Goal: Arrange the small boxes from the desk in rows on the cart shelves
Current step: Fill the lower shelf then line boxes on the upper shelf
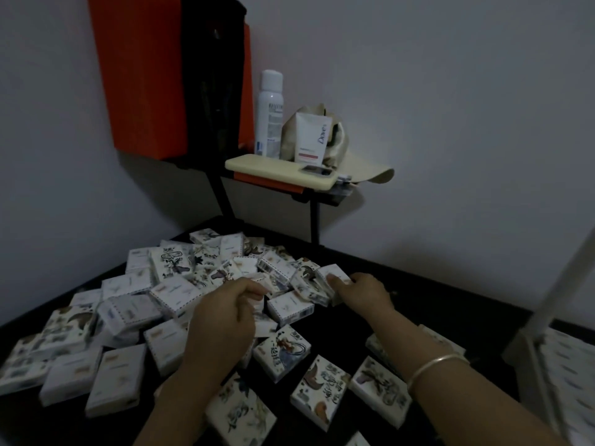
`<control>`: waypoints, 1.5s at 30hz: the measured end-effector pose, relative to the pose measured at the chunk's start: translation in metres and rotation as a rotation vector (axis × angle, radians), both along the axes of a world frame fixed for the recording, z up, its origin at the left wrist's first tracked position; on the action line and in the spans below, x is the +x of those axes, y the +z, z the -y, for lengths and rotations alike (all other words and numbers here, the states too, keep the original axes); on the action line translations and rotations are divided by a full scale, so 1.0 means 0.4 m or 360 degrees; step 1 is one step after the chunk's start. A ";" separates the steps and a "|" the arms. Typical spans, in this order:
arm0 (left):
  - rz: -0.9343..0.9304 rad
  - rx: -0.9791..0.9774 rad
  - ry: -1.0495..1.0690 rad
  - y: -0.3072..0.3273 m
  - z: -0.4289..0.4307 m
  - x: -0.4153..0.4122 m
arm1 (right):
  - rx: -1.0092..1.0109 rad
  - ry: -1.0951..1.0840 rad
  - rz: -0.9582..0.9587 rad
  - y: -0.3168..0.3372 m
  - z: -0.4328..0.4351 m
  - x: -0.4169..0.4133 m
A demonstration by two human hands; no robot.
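Several small white boxes with ink drawings lie in a loose heap (180, 284) across the black desk (434, 304). My left hand (225, 312) reaches into the middle of the heap and pinches the edge of one small box (257, 280) between thumb and fingers. To the right, my right hand (362, 292), with a silver bangle on its wrist, grips a tilted box (328, 278) at the heap's right edge. More boxes lie flat near the desk's front (322, 391). The white cart (547, 346) stands at the right edge, with patterned boxes on its shelf.
A small raised stand at the back holds a cream phone (280, 170), a white spray can (269, 114), a white tube (311, 138) and a beige pouch. A tall orange and black bag (145, 75) stands at the back left. Grey walls close the corner.
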State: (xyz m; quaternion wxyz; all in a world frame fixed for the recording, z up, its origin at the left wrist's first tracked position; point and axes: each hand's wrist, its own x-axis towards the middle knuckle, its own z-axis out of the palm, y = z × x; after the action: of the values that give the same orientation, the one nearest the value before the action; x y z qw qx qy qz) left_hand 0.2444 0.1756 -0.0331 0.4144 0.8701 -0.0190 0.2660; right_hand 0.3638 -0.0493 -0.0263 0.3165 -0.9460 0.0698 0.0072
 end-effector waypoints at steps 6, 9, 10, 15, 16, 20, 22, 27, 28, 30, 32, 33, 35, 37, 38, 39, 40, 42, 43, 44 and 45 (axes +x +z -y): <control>0.0175 -0.0065 0.0354 -0.006 -0.023 -0.017 | 0.0113 -0.0075 0.0181 -0.021 0.005 -0.024; 0.0189 0.0030 0.0435 -0.003 -0.018 -0.032 | 0.0144 -0.0115 0.0224 -0.027 0.008 -0.032; 0.0233 0.0094 0.0447 0.002 -0.014 -0.033 | 0.0163 -0.0132 0.0233 -0.027 0.008 -0.035; 0.0292 0.0329 0.0539 0.021 -0.001 -0.013 | 0.0185 -0.0176 0.0234 -0.020 0.006 -0.059; 0.0250 0.0372 0.0548 0.024 0.002 -0.007 | 0.0171 -0.0164 0.0227 -0.017 0.007 -0.064; -0.0086 0.0617 0.0460 0.044 0.007 0.035 | 0.0213 -0.0124 0.0268 -0.014 0.016 -0.082; -0.0231 0.0797 0.0469 0.055 0.008 0.061 | 0.0261 -0.0130 0.0355 -0.007 0.022 -0.098; -0.0322 0.1087 0.0478 0.066 0.002 0.098 | 0.0702 0.0025 0.0432 0.055 0.027 -0.186; -0.0281 0.1044 0.0463 0.069 -0.002 0.096 | 0.0752 0.0083 0.0455 0.073 0.027 -0.207; -0.0179 0.0833 0.0392 0.086 -0.006 0.075 | 0.0830 0.0194 0.0503 0.115 0.030 -0.256; -0.0073 0.0559 0.0297 0.115 -0.002 0.039 | 0.0941 0.0304 0.0531 0.160 0.034 -0.310; -0.0033 0.0435 0.0232 0.134 0.004 0.015 | 0.0981 0.0364 0.0539 0.182 0.036 -0.338; -0.0002 0.0174 0.0075 0.177 0.020 -0.037 | 0.1017 0.0483 0.0580 0.222 0.040 -0.394; -0.0050 -0.0172 -0.0134 0.228 0.042 -0.100 | 0.0981 0.0563 0.0631 0.262 0.046 -0.447; -0.0077 -0.0357 -0.0249 0.253 0.053 -0.132 | 0.0935 0.0584 0.0655 0.281 0.053 -0.472; -0.0107 -0.0529 -0.0362 0.278 0.064 -0.165 | 0.0880 0.0596 0.0682 0.300 0.062 -0.496; -0.0130 -0.0681 -0.0469 0.302 0.075 -0.196 | 0.0820 0.0609 0.0716 0.322 0.073 -0.521; -0.0154 -0.0852 -0.0619 0.345 0.091 -0.244 | 0.0701 0.0645 0.0807 0.367 0.100 -0.572; -0.0157 -0.0857 -0.0648 0.363 0.098 -0.263 | 0.0654 0.0663 0.0853 0.391 0.114 -0.599; -0.0150 -0.0833 -0.0657 0.381 0.107 -0.280 | 0.0618 0.0679 0.0898 0.416 0.128 -0.626; -0.0131 -0.0804 -0.0659 0.400 0.118 -0.298 | 0.0583 0.0686 0.0943 0.439 0.143 -0.651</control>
State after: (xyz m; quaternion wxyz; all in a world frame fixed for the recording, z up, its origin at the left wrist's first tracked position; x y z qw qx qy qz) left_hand 0.1253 0.1284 0.1270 0.6627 0.7276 -0.1122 0.1370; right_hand 0.1034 -0.1064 0.1492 0.4774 -0.8281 -0.2266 -0.1870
